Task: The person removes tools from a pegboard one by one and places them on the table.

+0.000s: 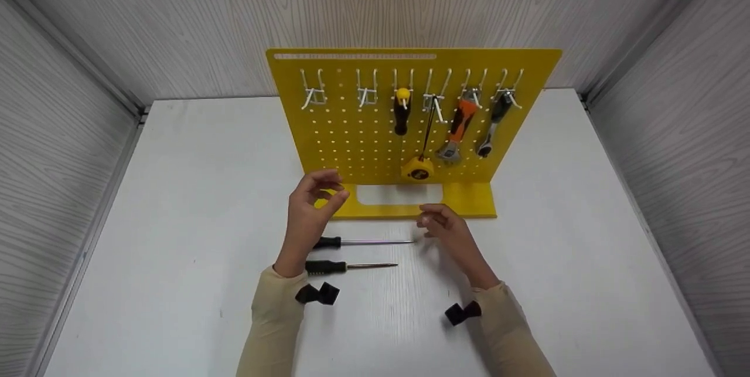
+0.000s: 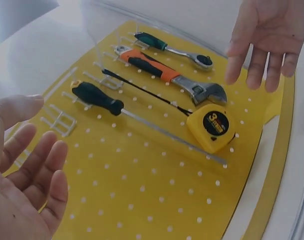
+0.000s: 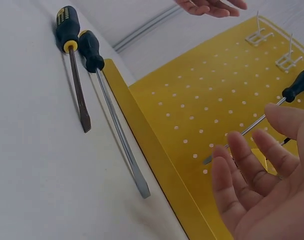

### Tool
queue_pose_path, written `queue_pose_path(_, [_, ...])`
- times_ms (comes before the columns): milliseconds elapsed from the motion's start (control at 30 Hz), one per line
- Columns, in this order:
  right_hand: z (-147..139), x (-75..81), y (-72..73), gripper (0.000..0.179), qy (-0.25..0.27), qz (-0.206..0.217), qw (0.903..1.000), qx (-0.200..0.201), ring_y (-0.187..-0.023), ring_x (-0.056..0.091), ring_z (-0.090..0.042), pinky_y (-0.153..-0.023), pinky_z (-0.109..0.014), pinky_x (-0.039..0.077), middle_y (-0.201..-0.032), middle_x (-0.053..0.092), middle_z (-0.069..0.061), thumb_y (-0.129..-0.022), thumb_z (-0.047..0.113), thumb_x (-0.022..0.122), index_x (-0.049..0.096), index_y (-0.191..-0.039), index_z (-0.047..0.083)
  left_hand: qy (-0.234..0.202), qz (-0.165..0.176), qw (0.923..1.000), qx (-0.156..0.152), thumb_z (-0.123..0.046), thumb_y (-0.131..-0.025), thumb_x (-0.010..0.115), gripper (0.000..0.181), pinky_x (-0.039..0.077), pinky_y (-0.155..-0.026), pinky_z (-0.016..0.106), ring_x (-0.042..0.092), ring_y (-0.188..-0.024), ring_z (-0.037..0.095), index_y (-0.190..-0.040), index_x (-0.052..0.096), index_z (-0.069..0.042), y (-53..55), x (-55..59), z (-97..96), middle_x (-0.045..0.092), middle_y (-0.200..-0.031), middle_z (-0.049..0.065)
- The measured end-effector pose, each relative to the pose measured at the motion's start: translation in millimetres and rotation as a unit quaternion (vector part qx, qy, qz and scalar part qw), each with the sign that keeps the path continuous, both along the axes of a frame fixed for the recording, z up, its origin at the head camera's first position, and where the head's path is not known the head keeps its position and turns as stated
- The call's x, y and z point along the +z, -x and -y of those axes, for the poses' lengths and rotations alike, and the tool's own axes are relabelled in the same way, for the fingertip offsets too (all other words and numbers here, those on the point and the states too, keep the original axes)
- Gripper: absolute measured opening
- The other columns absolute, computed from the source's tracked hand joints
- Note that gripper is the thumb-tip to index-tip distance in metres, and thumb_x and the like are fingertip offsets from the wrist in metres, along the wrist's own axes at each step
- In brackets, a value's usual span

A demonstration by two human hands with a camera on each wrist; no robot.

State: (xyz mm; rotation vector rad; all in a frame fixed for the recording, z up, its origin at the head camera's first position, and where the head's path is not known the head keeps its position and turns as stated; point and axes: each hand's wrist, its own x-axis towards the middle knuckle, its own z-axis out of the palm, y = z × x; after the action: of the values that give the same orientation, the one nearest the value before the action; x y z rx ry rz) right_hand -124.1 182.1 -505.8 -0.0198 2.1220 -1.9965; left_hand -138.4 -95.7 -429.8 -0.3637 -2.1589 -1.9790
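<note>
My left hand (image 1: 310, 207) hovers by the lower left of a yellow pegboard (image 1: 375, 169), fingers loosely bent and holding nothing. To the right, my right hand (image 1: 451, 233) is raised in front of the board's base, also with nothing in its relaxed fingers. Between the hands lie two flathead screwdrivers on the white table: one with a long bright shaft (image 1: 375, 242), and nearer me a shorter one (image 1: 325, 267). In the head view my left hand and wrist partly cover their dark handles. The right wrist view shows both screwdrivers whole, including the longer one's handle (image 3: 90, 52).
On the pegboard hang a screwdriver (image 1: 401, 119), a yellow tape measure (image 1: 418, 169) on its cord, an orange-handled adjustable wrench (image 1: 462, 122) and a ratchet wrench (image 1: 495, 122). White hooks (image 1: 367, 95) jut forward at the upper left. Pale wood-grain walls enclose the table (image 1: 193, 189).
</note>
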Motion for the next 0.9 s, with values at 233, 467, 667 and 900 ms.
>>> queue_pose_path(233, [5.9, 7.8, 11.6, 0.041, 0.007, -0.044, 0.9978, -0.050, -0.111, 0.060, -0.016, -0.097, -0.030, 0.049, -0.123, 0.061, -0.015, -0.097, 0.023, 0.058, 0.052, -0.131, 0.000, 0.028, -0.025, 0.9991, 0.021, -0.010, -0.085, 0.072, 0.039, 0.043, -0.091, 0.032, 0.056, -0.109, 0.026, -0.121, 0.058, -0.001, 14.6, 6.5, -17.0, 0.063, -0.116, 0.015])
queue_pose_path(467, [13.3, 17.6, 18.7, 0.046, -0.008, -0.060, 0.9964, -0.059, -0.120, 0.054, -0.020, -0.101, -0.027, 0.045, -0.133, 0.053, -0.020, -0.095, 0.023, 0.061, 0.049, -0.135, 0.003, 0.034, -0.036, 0.9987, 0.014, -0.012, -0.084, 0.074, 0.046, 0.041, -0.093, 0.034, 0.054, -0.113, 0.035, -0.124, 0.055, 0.002, 27.1, 11.2, -30.4, 0.060, -0.122, 0.018])
queue_pose_path(667, [20.2, 23.1, 27.1, 0.052, 0.004, -0.075, 0.9962, -0.046, -0.127, 0.051, -0.033, -0.104, -0.034, 0.045, -0.137, 0.050, -0.022, -0.095, 0.016, 0.062, 0.043, -0.141, 0.002, 0.025, -0.038, 0.9988, -0.018, -0.013, -0.085, 0.072, 0.050, 0.041, -0.096, 0.047, 0.051, -0.115, 0.042, -0.127, 0.052, 0.004, 38.1, 23.2, -42.0, 0.056, -0.126, 0.024])
queue_pose_path(900, [29.6, 28.2, 38.7, 0.063, -0.022, -0.074, 0.9970, -0.011, -0.135, 0.043, -0.035, -0.111, -0.046, 0.036, -0.146, 0.042, -0.017, -0.094, 0.020, 0.062, 0.032, -0.148, 0.007, 0.022, -0.019, 0.9990, -0.035, -0.016, -0.086, 0.071, 0.053, 0.039, -0.101, 0.054, 0.051, -0.119, 0.032, -0.131, 0.050, 0.001, 54.8, 31.4, -54.7, 0.056, -0.129, 0.019])
